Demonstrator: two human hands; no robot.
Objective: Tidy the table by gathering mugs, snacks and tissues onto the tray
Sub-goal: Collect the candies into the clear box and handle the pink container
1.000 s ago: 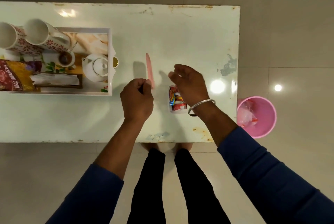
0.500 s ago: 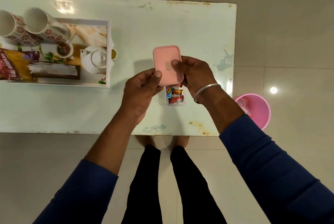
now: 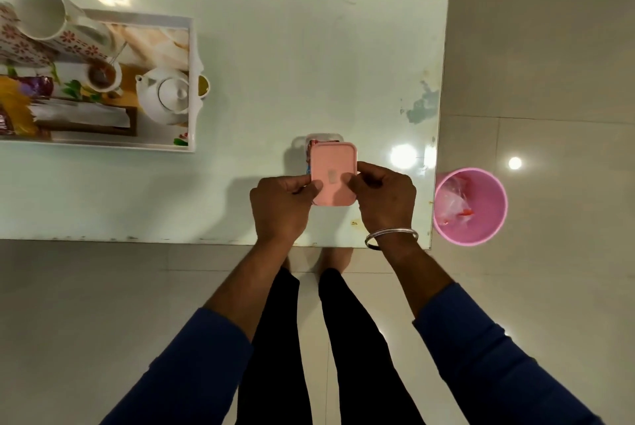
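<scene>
Left hand (image 3: 281, 208) and right hand (image 3: 385, 199) pinching pink lid (image 3: 333, 175) by its sides, over snack box (image 3: 311, 146)

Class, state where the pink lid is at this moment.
In the head view the pink lid is held between the left hand and right hand, over the snack box.

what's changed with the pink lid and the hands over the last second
The lid, held on edge by the left hand alone, is now flat over the snack box, pinched by both hands; the right hand has joined. The tray is unchanged.
</scene>
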